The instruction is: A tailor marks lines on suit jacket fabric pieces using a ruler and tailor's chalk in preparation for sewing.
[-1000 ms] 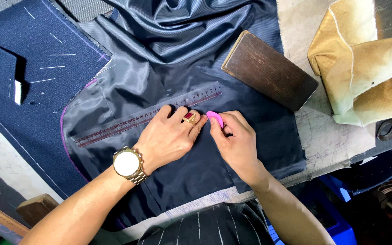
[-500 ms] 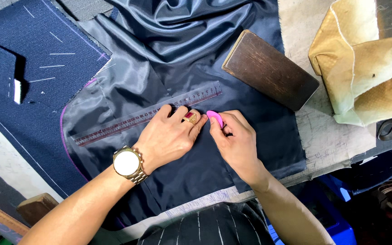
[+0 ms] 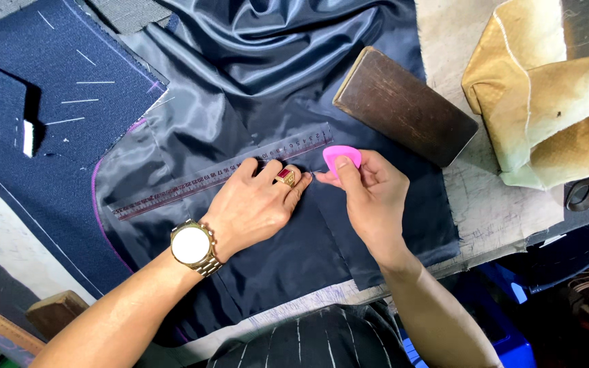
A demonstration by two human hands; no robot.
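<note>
Left hand [image 3: 257, 204] presses flat on the clear ruler [image 3: 219, 174] mid-frame; right hand [image 3: 369, 194] pinches pink chalk [image 3: 341, 159] at its end; lining's [image 3: 240, 109] top edge is cropped.

Left hand [image 3: 257, 204] flat, palm down, fingers spread, pressing on the clear ruler [image 3: 219, 176]. Right hand [image 3: 369, 197] just right of the ruler's end, fingers pinched. Both forearms angle inward.

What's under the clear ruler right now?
The clear ruler lies on shiny navy lining fabric, which shows through it. The left hand presses its lower edge, covering part of it. What lies beneath the lining there is hidden.
</note>
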